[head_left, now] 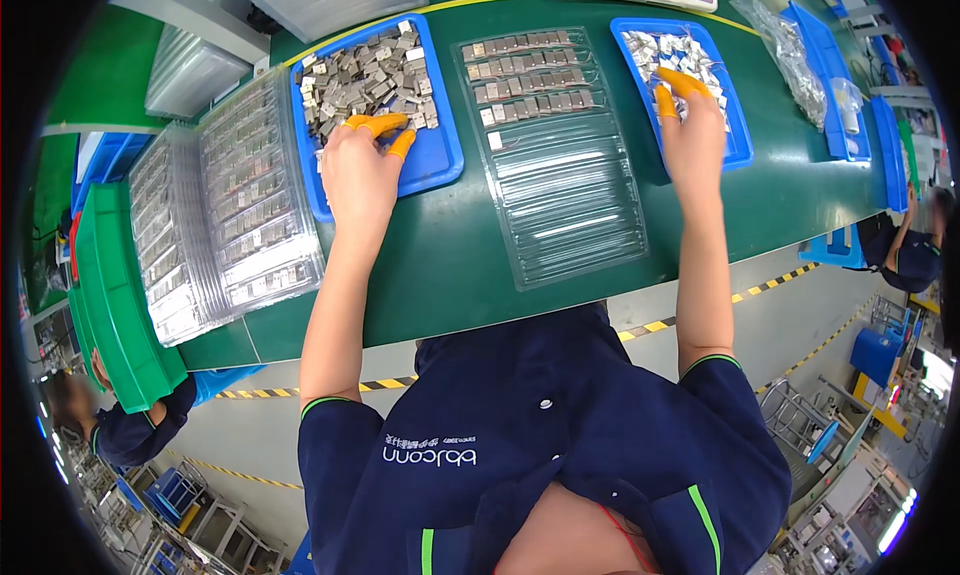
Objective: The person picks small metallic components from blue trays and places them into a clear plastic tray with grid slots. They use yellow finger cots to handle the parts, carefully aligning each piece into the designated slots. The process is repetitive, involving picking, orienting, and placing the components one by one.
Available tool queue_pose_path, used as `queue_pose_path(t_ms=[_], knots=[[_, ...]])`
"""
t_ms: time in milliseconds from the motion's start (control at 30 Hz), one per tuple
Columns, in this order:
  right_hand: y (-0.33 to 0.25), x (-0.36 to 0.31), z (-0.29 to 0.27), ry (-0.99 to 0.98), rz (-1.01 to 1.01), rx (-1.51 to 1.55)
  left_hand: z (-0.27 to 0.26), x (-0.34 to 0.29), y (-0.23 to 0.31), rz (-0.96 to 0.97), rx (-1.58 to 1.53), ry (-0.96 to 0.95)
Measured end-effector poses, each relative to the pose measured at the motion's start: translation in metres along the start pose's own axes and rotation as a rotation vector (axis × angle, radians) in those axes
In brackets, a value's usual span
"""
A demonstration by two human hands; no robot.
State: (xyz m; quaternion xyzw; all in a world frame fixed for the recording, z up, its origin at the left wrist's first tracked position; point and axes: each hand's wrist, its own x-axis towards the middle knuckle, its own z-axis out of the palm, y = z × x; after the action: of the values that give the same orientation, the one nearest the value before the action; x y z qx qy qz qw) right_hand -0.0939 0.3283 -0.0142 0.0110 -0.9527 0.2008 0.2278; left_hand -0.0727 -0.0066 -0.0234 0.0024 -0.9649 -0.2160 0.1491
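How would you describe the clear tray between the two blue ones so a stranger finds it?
On the green table, look between the two blue trays where the hands reach. The clear tray lies there. Unlike its neighbours' loose heaps, it is see-through, with metal parts in neat rows at its far end.

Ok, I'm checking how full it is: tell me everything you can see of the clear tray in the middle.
The clear tray is thin moulded plastic, ribbed into long rows, lying flat on the green table between two blue trays. Only its far rows hold small grey metal parts; one sits alone below them, and the near rows look empty. Neither hand touches it.
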Motion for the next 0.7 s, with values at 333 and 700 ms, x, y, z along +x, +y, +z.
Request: queue_pose_path(t_ms=[333,700], knots=[[0.035,-0.002,-0.005,-0.193,0.428,-0.189,0.012,-0.006,0.010,0.153,0.213,0.049],[0.032,-0.006,-0.017,0.016,0.351,0.351,0.007,-0.007,-0.002,0.104,-0.138,-0.035]])
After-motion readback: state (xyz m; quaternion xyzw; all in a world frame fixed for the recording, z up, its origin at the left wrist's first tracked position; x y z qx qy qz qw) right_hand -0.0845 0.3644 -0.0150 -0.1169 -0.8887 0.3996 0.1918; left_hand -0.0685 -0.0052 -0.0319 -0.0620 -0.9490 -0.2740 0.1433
